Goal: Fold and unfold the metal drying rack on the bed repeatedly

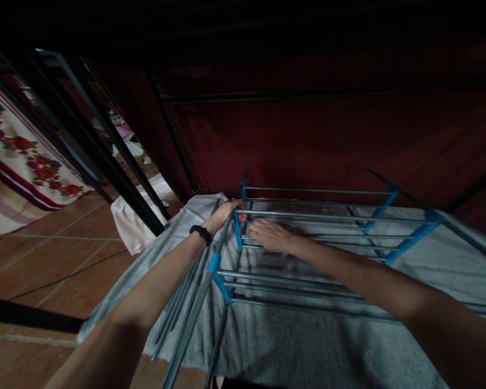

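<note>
A rack of grey metal tubes (pixel 332 216) joined by blue plastic brackets stands on a grey blanket (pixel 303 346). My left hand (pixel 227 212), with a black band on its wrist, is closed around the far-left blue bracket (pixel 238 229). Just to its right, my right hand (pixel 267 235) has its fingers curled on a thin metal tube (pixel 328 236), close to where the tube meets that bracket. Its fingertips are partly hidden. Nearer to me, another blue bracket (pixel 222 278) carries several more tubes.
Several loose metal tubes (pixel 174 308) lie on the blanket at the left, beneath my left forearm. Black metal bars (pixel 105 146) stand at the left and a dark red cloth (pixel 308 140) hangs behind the rack. A pinkish-white cloth (pixel 133 221) lies on the tiled floor (pixel 85 265).
</note>
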A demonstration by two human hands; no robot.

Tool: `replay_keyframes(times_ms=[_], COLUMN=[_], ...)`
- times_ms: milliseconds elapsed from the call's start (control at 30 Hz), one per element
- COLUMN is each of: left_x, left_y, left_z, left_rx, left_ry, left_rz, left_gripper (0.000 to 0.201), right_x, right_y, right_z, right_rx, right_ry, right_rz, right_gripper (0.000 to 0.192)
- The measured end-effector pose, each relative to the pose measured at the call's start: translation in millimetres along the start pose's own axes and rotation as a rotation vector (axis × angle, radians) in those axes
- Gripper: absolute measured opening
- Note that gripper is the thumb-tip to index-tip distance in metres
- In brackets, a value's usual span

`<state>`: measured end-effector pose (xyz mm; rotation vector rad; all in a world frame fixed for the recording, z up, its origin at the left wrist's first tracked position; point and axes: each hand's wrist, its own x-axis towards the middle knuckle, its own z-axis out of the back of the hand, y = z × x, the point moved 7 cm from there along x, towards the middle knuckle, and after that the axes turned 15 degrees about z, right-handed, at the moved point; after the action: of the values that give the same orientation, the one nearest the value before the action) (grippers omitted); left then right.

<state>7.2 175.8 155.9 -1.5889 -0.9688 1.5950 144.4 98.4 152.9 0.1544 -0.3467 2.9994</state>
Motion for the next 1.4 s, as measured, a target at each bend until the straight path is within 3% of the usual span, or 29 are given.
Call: replay_keyframes(times_ms=[167, 333, 900, 1067, 1400], left_x=[-5, -7, -12, -12, -10], left_y=[-1, -1, -1, -2, -2], left_z=[-2.9, -5.0, -4.5, -5.1, -3.3], left_rx=[0.041, 0.052, 0.089, 0.111, 0.131], left_ry=[0.025, 0.038, -0.002, -0.008, -0.037], left_rz=[-0.006, -0.018, 0.004, 0.012, 0.014], left_gripper=[0.037, 0.038, 0.037, 0.039, 0.044], right_x=[-17, -18, -16, 3, 48], right_y=[-26, -33, -43, -47, -37], right_z=[-45, -65, -68, -68, -72], right_rx=[0.225, 0.302, 0.413, 0.446, 0.469], right_ry=[0.178, 0.251, 0.146, 0.113, 0.066], right_rz=[-0.321, -0.375, -0.433, -0.403, -0.409], right_gripper=[0.028, 0.024, 0.028, 0.019, 0.027])
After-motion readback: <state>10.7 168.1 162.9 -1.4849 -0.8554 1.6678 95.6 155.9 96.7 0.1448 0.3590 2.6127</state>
